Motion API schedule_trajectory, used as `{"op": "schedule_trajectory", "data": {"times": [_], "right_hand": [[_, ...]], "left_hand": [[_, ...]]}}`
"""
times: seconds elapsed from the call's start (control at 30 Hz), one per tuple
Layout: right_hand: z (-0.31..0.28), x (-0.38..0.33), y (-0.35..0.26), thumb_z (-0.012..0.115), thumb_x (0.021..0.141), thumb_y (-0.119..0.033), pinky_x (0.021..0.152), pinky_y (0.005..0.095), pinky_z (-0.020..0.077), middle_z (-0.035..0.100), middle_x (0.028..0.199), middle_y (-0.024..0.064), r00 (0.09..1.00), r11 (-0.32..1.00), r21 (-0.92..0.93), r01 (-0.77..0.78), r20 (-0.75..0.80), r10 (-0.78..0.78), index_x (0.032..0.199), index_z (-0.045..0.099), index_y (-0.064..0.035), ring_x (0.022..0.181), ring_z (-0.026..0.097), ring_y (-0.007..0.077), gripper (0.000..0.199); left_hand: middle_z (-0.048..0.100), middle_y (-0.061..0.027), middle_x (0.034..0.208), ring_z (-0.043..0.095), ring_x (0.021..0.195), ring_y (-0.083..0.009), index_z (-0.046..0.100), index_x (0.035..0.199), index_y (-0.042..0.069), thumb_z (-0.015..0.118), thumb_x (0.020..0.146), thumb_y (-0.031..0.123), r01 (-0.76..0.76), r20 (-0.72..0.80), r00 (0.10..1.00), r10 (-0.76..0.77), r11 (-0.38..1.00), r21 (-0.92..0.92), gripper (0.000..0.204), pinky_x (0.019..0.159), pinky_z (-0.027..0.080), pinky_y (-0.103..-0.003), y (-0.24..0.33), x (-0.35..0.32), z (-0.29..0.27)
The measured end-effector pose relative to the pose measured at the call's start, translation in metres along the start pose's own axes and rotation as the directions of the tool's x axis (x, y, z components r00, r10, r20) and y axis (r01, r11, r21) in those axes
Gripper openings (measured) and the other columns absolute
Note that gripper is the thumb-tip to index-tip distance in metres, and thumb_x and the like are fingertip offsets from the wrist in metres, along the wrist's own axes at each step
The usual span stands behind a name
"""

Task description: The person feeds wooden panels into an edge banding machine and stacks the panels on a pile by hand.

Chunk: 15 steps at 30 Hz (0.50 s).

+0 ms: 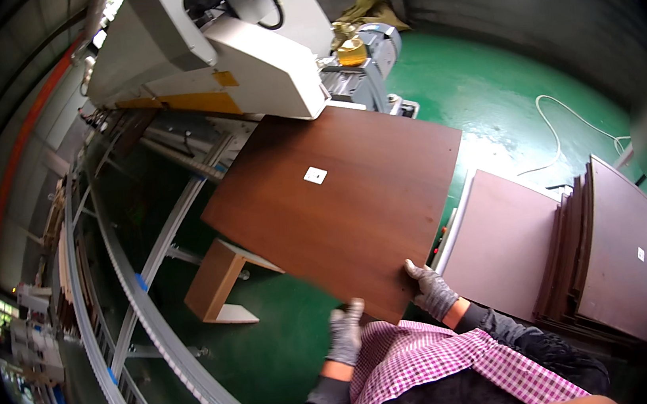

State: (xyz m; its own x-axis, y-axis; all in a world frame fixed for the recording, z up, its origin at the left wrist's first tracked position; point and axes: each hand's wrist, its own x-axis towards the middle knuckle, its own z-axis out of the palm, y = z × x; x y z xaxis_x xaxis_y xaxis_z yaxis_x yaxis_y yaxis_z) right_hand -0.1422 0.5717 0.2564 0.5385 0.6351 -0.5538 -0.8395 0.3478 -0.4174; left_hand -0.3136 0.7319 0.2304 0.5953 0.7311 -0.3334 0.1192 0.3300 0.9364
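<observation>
A large brown wood-look panel [354, 190] with a small white label [315, 175] lies flat in front of me, its far end at the white housing of a machine [268, 65]. My right hand [433, 291], in a grey glove, grips the panel near its close right corner, thumb on top and other fingers hidden. At the near left edge, my left hand [345, 335], gloved likewise, is closed on the board with its thumb side up; the fingers beneath cannot be seen.
To the right stand a stack of brown panels [620, 248] and a flat mauve-brown board [503, 241]. Metal roller rails [169, 351] curve along the left. A small wooden stand [221, 281] sits on the green floor. Beyond the boards, a pale hose [555, 132] lies loose.
</observation>
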Motion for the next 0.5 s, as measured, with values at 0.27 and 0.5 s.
{"op": "schedule_trajectory", "data": {"times": [0.27, 0.5], "right_hand": [[-0.096, -0.098, -0.086, 0.066, 0.090, -0.028, 0.091, 0.0421, 0.0491, 0.062, 0.118, 0.0071, 0.943, 0.984, -0.135, 0.117, -0.295, -0.153, 0.126, 0.053, -0.0061, 0.107, 0.058, 0.0222, 0.044], [-0.158, -0.198, -0.154, 0.070, 0.086, -0.021, 0.085, 0.0365, 0.0504, 0.066, 0.107, 0.0107, 0.784, 0.893, -0.361, 0.269, -0.456, -0.420, 0.119, 0.059, 0.0010, 0.093, 0.063, 0.0218, 0.041]], "left_hand": [[0.041, -0.0288, 0.138, 0.040, 0.129, -0.0409, 0.033, 0.140, -0.003, 0.063, 0.088, 0.042, -0.149, -0.127, 0.688, 0.715, 0.311, 0.939, 0.075, 0.108, 0.033, -0.046, 0.175, 0.150, -0.077], [0.063, -0.0146, 0.100, 0.058, 0.090, -0.0264, 0.059, 0.105, -0.006, 0.054, 0.093, 0.048, -0.206, 0.105, 0.974, 0.203, 0.581, 0.787, 0.055, 0.078, 0.046, -0.038, 0.112, 0.260, -0.096]]}}
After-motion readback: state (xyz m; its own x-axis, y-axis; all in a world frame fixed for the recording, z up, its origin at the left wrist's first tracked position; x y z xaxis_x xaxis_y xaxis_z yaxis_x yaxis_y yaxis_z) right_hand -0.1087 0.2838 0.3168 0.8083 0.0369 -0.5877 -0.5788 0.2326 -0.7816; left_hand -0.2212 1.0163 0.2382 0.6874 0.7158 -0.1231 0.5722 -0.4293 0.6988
